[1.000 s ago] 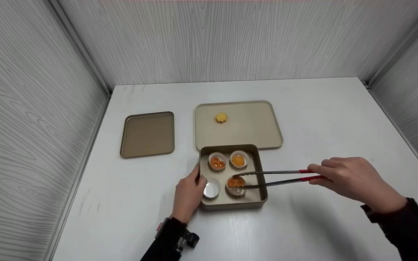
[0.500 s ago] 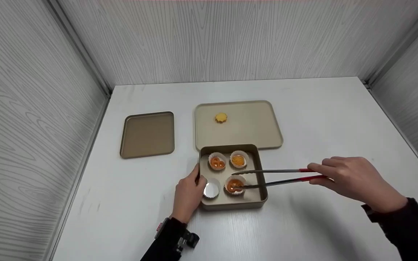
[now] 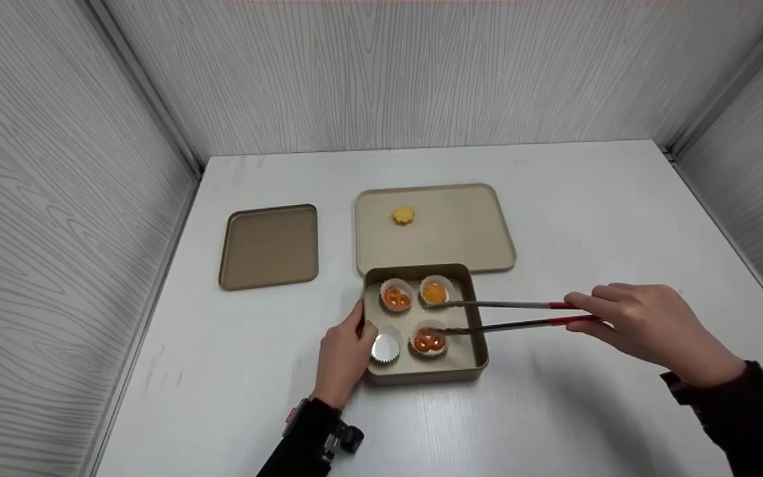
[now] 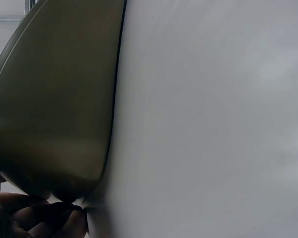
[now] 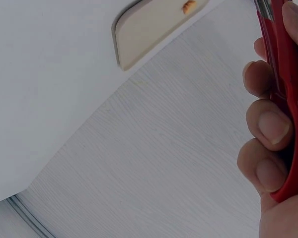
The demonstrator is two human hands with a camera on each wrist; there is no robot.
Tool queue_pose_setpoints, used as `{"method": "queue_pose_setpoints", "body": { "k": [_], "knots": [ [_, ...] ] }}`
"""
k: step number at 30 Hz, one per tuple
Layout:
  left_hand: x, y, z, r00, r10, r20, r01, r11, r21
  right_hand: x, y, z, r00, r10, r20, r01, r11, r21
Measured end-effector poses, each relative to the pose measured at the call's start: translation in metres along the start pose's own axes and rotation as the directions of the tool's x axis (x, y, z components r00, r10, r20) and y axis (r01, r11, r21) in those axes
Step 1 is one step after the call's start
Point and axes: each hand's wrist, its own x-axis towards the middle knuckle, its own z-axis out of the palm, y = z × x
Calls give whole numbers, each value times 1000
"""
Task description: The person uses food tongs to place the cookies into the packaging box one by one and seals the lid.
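My left hand [image 3: 345,358] grips the left wall of a square baking tin [image 3: 426,377], thumb over the rim. In the left wrist view the tin's outer wall [image 4: 54,99] fills the left side. My right hand [image 3: 646,324] holds red-handled metal tongs [image 3: 514,325], their arms spread over the tin. Below the nearer arm a pretzel [image 3: 429,342] lies in the front right paper cup. Another pretzel [image 3: 396,298] sits in the back left cup, and a swirled cookie [image 3: 434,293] in the back right one. The front left paper cup [image 3: 387,346] is empty.
Right behind the tin lies a beige rectangular tray [image 3: 461,228] with one yellow scalloped cookie [image 3: 404,215] on it. A brown square lid or shallow tray [image 3: 272,245] lies to the left. Panels enclose the white table at the back and sides.
The tongs' arms have spread and let go of the front pretzel, which now lies in its cup. Their tips have lifted and moved toward the back. My left hand has stayed put.
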Motion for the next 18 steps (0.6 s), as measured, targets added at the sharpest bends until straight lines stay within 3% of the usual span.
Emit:
{"method": "queue_pose_setpoints", "body": {
  "k": [18],
  "knots": [
    [2, -4, 4, 1000, 3, -10, -3, 999, 35, -1, 11, -1, 992, 84, -94, -92, 992, -87]
  ]
}}
